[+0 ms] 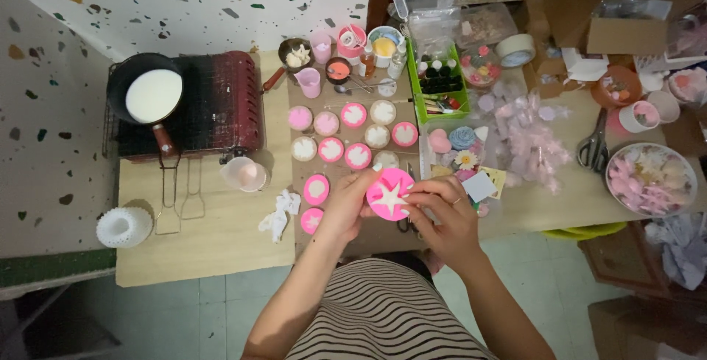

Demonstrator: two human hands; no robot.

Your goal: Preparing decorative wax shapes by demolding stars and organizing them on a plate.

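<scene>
Both my hands hold one round pink silicone mould (389, 193) with a white star-shaped filling, just above the table's near edge. My left hand (345, 205) grips its left rim. My right hand (440, 211) pinches its right rim with the fingertips. Beyond the mould, on brown paper, lie several more round pink moulds (356, 115) with white or pale pink fillings; two oval ones (316, 190) lie left of my left hand.
A black pan of white liquid (152, 95) rests on a red grill stove (221, 102) at the left. Cups and small bowls (322, 48) stand at the back, a green tray of bottles (439, 84) beside them. Scissors (593, 142) and a bowl of pink pieces (651, 179) are at right.
</scene>
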